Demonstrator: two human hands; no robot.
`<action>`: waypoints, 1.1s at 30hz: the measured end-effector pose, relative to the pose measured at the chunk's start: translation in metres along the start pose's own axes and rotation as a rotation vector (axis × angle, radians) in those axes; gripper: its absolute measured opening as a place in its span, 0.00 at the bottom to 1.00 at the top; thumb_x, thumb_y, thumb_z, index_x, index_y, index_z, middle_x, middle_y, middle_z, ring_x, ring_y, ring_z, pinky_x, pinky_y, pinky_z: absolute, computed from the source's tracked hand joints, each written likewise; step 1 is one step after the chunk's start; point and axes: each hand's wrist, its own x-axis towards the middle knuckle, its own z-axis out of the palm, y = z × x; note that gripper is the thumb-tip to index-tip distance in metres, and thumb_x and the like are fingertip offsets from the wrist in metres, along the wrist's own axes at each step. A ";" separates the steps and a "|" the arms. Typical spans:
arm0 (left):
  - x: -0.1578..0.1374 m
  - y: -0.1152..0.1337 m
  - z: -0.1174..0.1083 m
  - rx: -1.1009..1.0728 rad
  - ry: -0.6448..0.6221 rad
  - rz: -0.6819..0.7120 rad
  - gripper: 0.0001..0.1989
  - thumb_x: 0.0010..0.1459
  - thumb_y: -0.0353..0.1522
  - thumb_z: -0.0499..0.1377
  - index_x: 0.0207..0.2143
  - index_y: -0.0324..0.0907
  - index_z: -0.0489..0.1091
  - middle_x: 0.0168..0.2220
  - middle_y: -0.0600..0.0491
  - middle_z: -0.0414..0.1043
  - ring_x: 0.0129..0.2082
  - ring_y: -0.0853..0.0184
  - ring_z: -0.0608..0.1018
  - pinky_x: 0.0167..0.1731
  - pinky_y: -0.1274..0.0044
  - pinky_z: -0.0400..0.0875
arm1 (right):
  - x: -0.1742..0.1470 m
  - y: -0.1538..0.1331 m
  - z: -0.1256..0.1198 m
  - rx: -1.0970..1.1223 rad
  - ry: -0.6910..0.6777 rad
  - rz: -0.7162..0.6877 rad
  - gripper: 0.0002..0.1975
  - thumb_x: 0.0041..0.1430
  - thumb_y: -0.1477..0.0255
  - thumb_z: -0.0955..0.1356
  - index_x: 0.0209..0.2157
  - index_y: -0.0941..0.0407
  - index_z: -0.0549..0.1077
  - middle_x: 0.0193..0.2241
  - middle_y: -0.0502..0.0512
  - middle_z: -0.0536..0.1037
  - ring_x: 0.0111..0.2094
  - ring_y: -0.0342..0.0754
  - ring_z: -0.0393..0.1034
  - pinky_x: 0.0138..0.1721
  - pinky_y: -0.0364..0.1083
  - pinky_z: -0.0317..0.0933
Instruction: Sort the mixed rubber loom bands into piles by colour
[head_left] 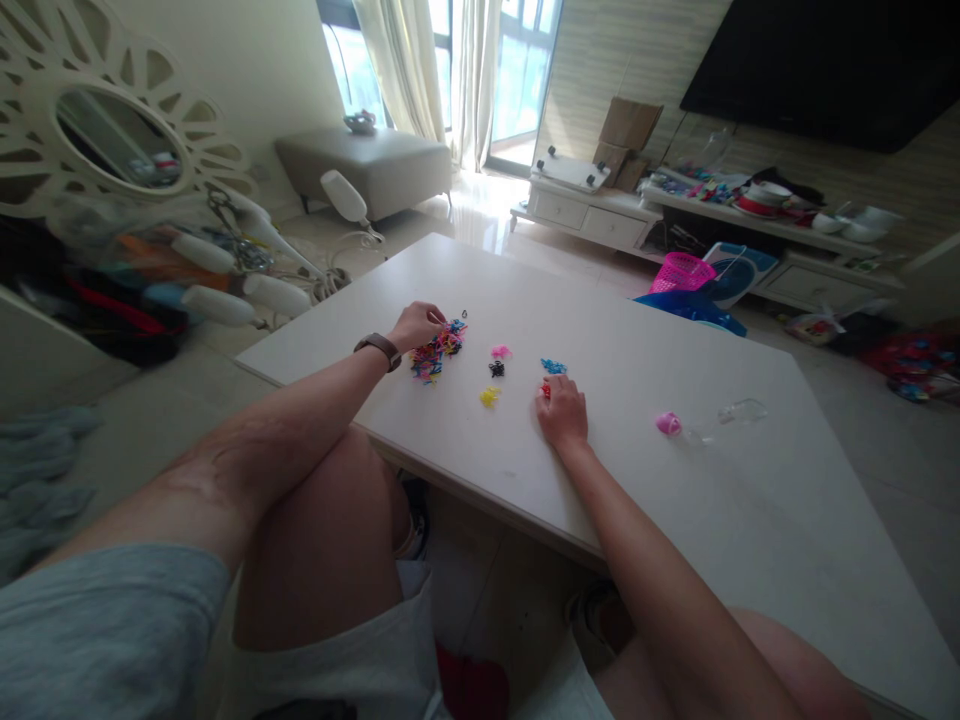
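A mixed pile of small, colourful rubber bands lies on the white table. My left hand, with a dark watch on its wrist, is at the pile's far edge, fingertips pressed together; what they pinch is too small to make out. Fingers bent, my right hand rests on the table with its fingertips closed on small red bands. Between the hands sit little heaps of pink bands, black bands and yellow bands. Blue bands lie just beyond my right hand.
To the right on the table are a pink object and a clear plastic container lying down. Past the table's far edge stands a pink basket. A white floor lamp leans near the left edge.
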 end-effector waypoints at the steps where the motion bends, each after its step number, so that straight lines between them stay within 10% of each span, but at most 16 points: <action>1: 0.000 0.000 0.000 -0.002 0.011 0.007 0.11 0.44 0.32 0.66 0.34 0.39 0.79 0.33 0.47 0.80 0.33 0.63 0.79 0.31 0.77 0.71 | 0.000 0.000 0.000 0.000 -0.004 0.001 0.15 0.67 0.70 0.58 0.49 0.55 0.70 0.49 0.62 0.75 0.49 0.56 0.65 0.47 0.51 0.55; 33: 0.002 -0.002 0.002 -0.067 0.023 0.051 0.11 0.41 0.30 0.66 0.31 0.38 0.78 0.31 0.46 0.79 0.33 0.62 0.79 0.30 0.76 0.71 | 0.000 0.000 0.001 0.010 0.024 -0.004 0.14 0.67 0.69 0.58 0.49 0.55 0.70 0.49 0.62 0.75 0.48 0.56 0.65 0.47 0.51 0.56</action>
